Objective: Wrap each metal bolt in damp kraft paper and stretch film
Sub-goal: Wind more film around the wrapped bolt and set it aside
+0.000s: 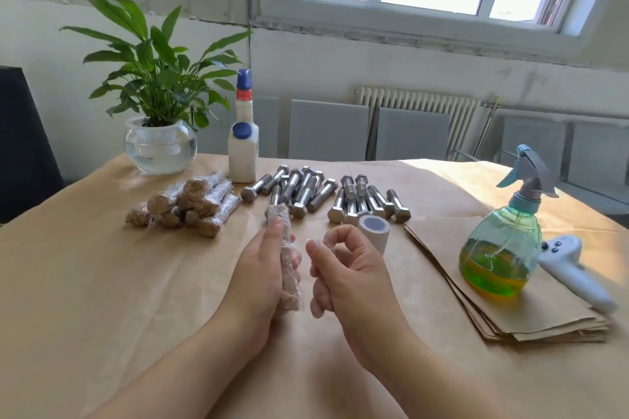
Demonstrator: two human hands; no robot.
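My left hand (258, 269) grips a bolt wrapped in kraft paper and clear film (287, 258), held upright over the table's middle. Just to its right my right hand (343, 269) has its fingers curled; thumb and forefinger seem to pinch a thin clear strip of film, hard to make out. A white roll of stretch film (372, 231) stands behind the right hand. Several bare metal bolts (323, 196) lie in a heap further back. A pile of wrapped bolts (187, 206) lies at the back left. A stack of kraft paper sheets (503, 303) lies at the right.
A green spray bottle (500, 248) stands on the paper stack, with a white controller (575, 272) beside it. At the back stand a white bottle with blue caps (243, 146) and a potted plant in a glass bowl (160, 143). Kraft paper covers the table (102, 282).
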